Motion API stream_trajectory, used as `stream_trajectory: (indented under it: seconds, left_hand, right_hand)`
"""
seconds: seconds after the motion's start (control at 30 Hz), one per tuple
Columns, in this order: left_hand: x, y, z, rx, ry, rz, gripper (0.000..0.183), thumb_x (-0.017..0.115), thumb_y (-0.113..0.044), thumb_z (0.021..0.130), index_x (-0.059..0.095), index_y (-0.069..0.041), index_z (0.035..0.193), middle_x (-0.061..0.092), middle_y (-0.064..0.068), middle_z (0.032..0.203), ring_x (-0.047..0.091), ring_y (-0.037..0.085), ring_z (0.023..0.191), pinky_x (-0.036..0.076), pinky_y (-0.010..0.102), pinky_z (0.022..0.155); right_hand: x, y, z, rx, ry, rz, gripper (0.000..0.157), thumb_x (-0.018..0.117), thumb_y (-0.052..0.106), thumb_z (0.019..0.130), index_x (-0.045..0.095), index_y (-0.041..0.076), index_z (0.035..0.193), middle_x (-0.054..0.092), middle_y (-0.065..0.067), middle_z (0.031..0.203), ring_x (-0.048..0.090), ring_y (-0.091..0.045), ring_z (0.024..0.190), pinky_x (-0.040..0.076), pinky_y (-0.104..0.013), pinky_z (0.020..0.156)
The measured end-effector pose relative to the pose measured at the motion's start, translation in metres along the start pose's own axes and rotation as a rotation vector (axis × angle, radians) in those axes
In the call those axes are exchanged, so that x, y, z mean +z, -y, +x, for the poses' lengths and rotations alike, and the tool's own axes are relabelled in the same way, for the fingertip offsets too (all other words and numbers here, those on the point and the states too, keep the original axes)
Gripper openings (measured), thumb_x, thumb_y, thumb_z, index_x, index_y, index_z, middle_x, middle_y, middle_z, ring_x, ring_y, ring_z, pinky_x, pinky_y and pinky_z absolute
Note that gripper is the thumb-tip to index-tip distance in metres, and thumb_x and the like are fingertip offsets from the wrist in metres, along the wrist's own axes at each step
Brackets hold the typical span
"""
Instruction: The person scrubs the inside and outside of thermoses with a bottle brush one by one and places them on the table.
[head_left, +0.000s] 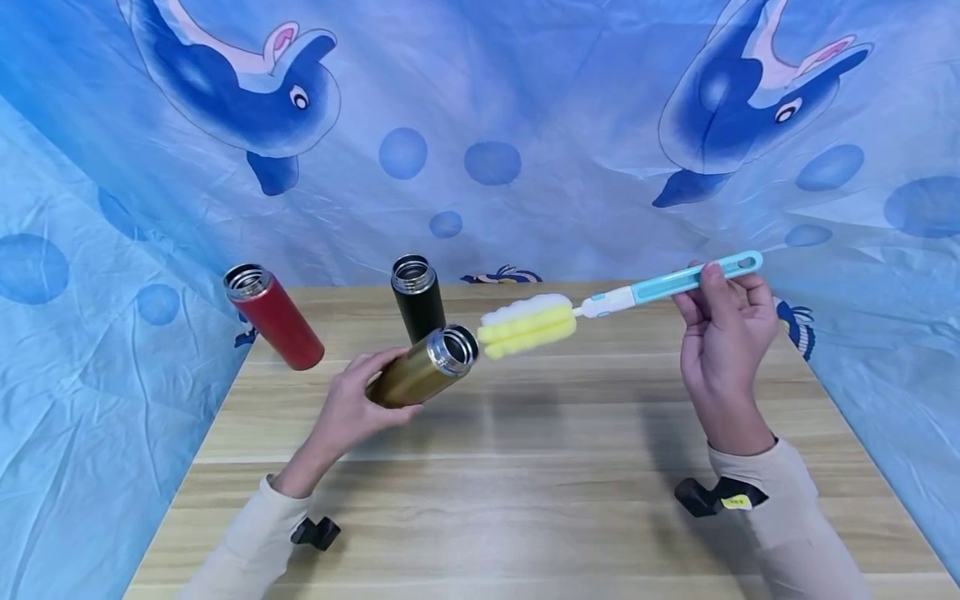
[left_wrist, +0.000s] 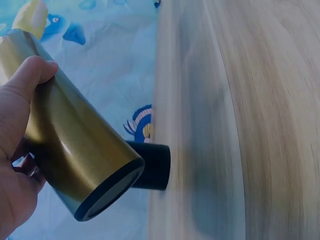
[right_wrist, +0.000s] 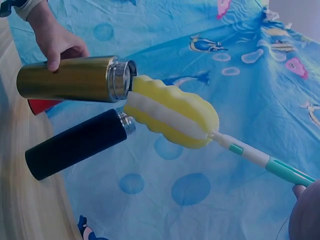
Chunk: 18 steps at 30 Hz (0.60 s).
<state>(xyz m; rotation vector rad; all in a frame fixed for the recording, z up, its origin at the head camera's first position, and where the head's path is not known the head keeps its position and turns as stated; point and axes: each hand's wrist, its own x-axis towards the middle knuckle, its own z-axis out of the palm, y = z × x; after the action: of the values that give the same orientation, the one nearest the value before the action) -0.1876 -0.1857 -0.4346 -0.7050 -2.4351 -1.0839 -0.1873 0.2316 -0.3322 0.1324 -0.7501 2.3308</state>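
My left hand (head_left: 358, 406) grips a gold thermos bottle (head_left: 411, 377) around its body, tilted with its uncovered steel mouth toward the right. In the left wrist view the dark base of the gold bottle (left_wrist: 82, 145) hangs above the table. My right hand (head_left: 726, 342) pinches the turquoise handle of a bottle brush (head_left: 660, 285). Its yellow and white sponge head (head_left: 528, 323) points left, the tip right at the gold bottle's mouth. From the right wrist view, the sponge (right_wrist: 172, 112) is outside the bottle, its end beside the rim.
A black thermos bottle (head_left: 420, 308) stands lidless behind the gold one. Further left is a red thermos bottle (head_left: 281, 325), also lidless. Both stand near the far edge of the wooden table (head_left: 525, 500). Blue cloth with dolphin prints (head_left: 525, 100) hangs around the table.
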Motion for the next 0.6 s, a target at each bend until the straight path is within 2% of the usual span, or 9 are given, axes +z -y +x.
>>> stream_trajectory:
  seconds: [0.13, 0.3, 0.47, 0.6]
  left_hand:
    - [0.005, -0.003, 0.003, 0.026, 0.015, 0.019, 0.079, 0.099, -0.015, 0.058, 0.068, -0.011, 0.130, 0.071, 0.011, 0.114, 0.060, 0.022, 0.099, 0.059, 0.046, 0.076]
    - [0.009, -0.008, 0.006, 0.027, 0.026, 0.021, 0.080, 0.099, -0.016, 0.059, 0.067, -0.012, 0.132, 0.071, 0.012, 0.113, 0.060, 0.024, 0.100, 0.056, 0.046, 0.074]
    - [0.013, -0.014, 0.008, 0.020, 0.043, 0.011, 0.080, 0.099, -0.015, 0.061, 0.066, -0.012, 0.134, 0.069, 0.013, 0.114, 0.059, 0.025, 0.101, 0.057, 0.047, 0.076]
    - [0.015, -0.018, 0.010, 0.022, 0.046, 0.014, 0.080, 0.098, -0.016, 0.061, 0.065, -0.012, 0.134, 0.069, 0.013, 0.115, 0.059, 0.025, 0.101, 0.057, 0.047, 0.077]
  right_hand:
    - [0.004, 0.000, 0.000, -0.013, 0.005, 0.010, 0.023, 0.074, -0.011, 0.086, 0.057, -0.009, 0.101, 0.072, -0.026, 0.087, 0.074, -0.027, 0.066, 0.060, -0.030, 0.062]
    - [0.006, -0.003, -0.001, -0.032, 0.020, 0.017, 0.024, 0.074, -0.013, 0.085, 0.056, -0.011, 0.102, 0.072, -0.027, 0.086, 0.074, -0.026, 0.065, 0.060, -0.029, 0.059]
    - [0.005, -0.005, -0.002, -0.102, 0.064, -0.038, 0.025, 0.075, -0.013, 0.084, 0.056, -0.013, 0.100, 0.072, -0.027, 0.086, 0.075, -0.027, 0.068, 0.060, -0.029, 0.060]
    - [0.002, -0.004, -0.002, -0.152, 0.057, -0.100, 0.025, 0.076, -0.013, 0.083, 0.057, -0.013, 0.099, 0.072, -0.028, 0.086, 0.076, -0.029, 0.069, 0.061, -0.032, 0.061]
